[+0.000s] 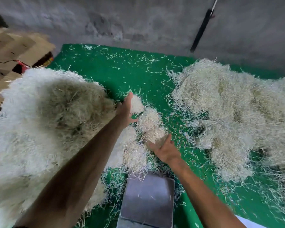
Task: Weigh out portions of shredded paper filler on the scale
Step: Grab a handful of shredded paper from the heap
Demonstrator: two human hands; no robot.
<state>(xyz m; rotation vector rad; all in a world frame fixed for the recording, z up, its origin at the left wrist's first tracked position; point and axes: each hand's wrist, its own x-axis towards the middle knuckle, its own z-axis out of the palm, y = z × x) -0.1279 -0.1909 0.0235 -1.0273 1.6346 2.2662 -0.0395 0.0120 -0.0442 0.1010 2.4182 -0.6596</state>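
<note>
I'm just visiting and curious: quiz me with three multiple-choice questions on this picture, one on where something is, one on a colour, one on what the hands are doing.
1. Where is the scale's metal platform?
A. At the bottom centre, near the person
B. Against the far wall
C. On top of the cardboard boxes

2. What colour is the floor covering?
A. Blue
B. Green
C. Red

3. What are the left hand and right hand doing?
A. Resting empty on the platform
B. Folding a box
C. Gathering a clump of shredded paper between them

Answers:
1 A: the grey platform lies below the hands, between the forearms.
2 B: green shows between the paper piles.
3 C: the clump sits between both hands, beyond the platform.
</note>
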